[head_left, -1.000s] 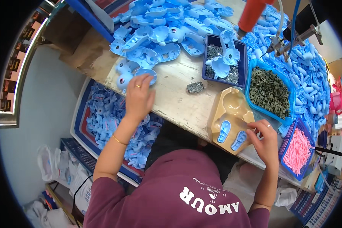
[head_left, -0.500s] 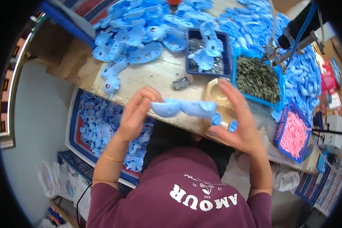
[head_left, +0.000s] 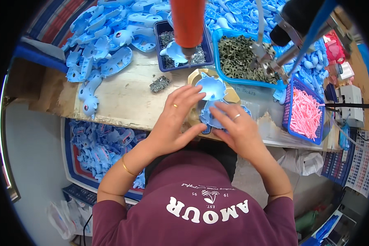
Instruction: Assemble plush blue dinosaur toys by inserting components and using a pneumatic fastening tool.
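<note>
A light-blue plastic toy shell half (head_left: 212, 87), hollow side up, rests in a tan jig (head_left: 233, 96) at the table's front edge. My right hand (head_left: 240, 129) has its fingers on the shell's near part, with the thumb at the near edge. Beside the shell's left rim is my left hand (head_left: 172, 121), fingers extended and thumb apart; whether its fingertips touch the rim I cannot tell. An orange power screwdriver (head_left: 187, 24) hangs point down just beyond the jig.
Dark blue tray (head_left: 209, 61) of screws and light-blue basket (head_left: 217, 41) of dark clips stand behind. Pink sticks fill a purple basket (head_left: 287, 112) at right. Blue shells (head_left: 117, 61) pile left; a screw heap (head_left: 160, 83) lies nearby. A metal-armed fixture (head_left: 270, 57) overhangs the right.
The toy shell has gone from above the table, in my left hand, down into the jig. My hands have come together around it. The view has shifted, and the screwdriver appears larger.
</note>
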{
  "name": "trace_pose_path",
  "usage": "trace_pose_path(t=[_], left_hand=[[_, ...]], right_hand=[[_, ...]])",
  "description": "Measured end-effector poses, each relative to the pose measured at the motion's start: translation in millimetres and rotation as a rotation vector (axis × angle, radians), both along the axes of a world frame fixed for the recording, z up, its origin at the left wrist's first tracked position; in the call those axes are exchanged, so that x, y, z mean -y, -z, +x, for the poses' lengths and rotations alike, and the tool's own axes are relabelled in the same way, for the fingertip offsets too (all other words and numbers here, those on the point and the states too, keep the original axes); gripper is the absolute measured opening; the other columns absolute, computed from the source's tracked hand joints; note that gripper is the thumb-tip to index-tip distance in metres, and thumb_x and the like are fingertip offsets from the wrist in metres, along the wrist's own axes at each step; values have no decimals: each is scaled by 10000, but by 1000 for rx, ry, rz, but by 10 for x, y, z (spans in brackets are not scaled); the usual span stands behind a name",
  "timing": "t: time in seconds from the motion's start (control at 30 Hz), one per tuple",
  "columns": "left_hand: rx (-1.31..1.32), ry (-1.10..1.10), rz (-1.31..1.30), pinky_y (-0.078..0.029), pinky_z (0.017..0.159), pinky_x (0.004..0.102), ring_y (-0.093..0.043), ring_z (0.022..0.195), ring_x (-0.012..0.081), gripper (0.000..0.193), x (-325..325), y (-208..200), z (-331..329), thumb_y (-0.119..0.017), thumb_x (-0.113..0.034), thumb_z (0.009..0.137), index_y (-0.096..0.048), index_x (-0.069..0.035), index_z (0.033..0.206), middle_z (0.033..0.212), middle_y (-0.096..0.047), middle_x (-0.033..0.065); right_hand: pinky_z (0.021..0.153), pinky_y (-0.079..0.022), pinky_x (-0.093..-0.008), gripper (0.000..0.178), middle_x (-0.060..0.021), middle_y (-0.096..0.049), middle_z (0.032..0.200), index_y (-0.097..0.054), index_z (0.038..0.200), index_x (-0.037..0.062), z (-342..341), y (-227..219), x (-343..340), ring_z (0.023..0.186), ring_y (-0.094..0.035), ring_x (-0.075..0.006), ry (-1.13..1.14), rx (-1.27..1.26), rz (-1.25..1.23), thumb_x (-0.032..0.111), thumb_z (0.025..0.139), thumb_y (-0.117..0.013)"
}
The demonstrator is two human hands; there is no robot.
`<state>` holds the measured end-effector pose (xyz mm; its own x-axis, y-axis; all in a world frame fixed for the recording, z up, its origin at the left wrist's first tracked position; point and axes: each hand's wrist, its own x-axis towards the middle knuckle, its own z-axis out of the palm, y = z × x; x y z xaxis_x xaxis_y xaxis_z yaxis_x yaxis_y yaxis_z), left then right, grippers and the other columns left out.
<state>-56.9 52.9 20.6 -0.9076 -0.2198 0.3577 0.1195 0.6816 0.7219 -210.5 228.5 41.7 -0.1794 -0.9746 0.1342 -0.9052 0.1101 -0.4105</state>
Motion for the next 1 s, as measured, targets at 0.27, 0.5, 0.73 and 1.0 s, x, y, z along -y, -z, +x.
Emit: trace_pose_path(t=[0.27,0.5,0.73,1.0], left_hand=[[73,26,-116,-314,1132,487,-340,1394,387,714,-154,149,-170,-784,-224,778,-472,-79,1403,1488,-437,127],[83,36,-278,-286,1148,521,-360,1372,365,665,-214,184,-373,-742,-292,813,-491,-68,1386,1450,-459,130],[100,17,-335,-320,1126,509,-411,1339,350,612,-295,222,-438,-723,-278,830,-519,-39,1355,1421,-491,121],[161,18,-393,-300,1147,494,-432,1329,327,586,-325,202,-425,-700,-298,851,-530,-36,1347,1414,-501,118]], right_hand=[[921,-492,-397,680,-139,-554,1257,-579,1314,61,-300,54,-270,1114,-558,-338,144,123,-32,166,690,-829],[878,-490,-401,641,-131,-567,1171,-584,1295,48,-237,52,-257,1043,-563,-320,169,134,-48,156,708,-818],[848,-476,-403,663,-89,-582,1160,-588,1303,68,-225,84,-260,1026,-561,-295,173,-72,-11,205,699,-827],[744,-519,-402,268,-102,-660,916,-713,1069,88,-972,43,-39,856,-646,-282,229,33,-199,178,819,-749]])
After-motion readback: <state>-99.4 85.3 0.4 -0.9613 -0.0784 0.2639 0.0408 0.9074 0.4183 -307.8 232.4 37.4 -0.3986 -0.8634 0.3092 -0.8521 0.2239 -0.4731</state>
